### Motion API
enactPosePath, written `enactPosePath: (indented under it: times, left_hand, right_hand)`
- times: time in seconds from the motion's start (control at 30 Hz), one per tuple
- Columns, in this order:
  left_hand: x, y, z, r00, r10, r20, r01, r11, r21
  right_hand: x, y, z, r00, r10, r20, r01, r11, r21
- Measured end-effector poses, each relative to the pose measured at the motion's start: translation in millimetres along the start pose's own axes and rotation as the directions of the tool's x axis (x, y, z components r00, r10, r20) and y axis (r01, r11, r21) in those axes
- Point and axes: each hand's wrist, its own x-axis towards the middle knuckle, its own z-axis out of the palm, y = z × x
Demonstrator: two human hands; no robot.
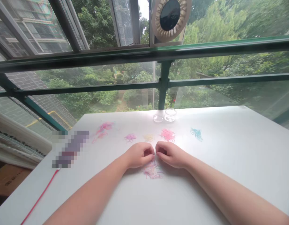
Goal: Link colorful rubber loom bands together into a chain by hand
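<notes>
My left hand (142, 153) and my right hand (170, 153) meet almost tip to tip over the table, each closed in a pinch. Whatever lies between the fingers is too small to make out. Just below them is a mixed pile of small thin rubber bands (153, 172) in pink, purple and pale tones. Beyond my hands sit sorted piles: purple bands (130, 137), pale yellow bands (149, 137), pink bands (168, 134) and teal bands (196, 134). The pink pile is nearest my right hand.
A clear round jar (170, 115) and its clear lid (158, 118) stand at the table's back edge. Another pink and blue heap (104, 130) lies back left. A blurred-out object (70, 150) with a red cord (40, 198) is at left. Beyond the white table (247, 150) are railings and windows.
</notes>
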Motion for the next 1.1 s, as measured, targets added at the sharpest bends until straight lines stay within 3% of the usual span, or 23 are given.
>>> enactPosePath:
  times: [1.1]
  left_hand:
    - [1.4,-3.3,2.0,1.000,0.002,0.004,-0.002,1.000,0.009]
  right_hand:
    - [-0.4,0.8,0.3,1.000,-0.008,-0.010,0.008,1.000,-0.019]
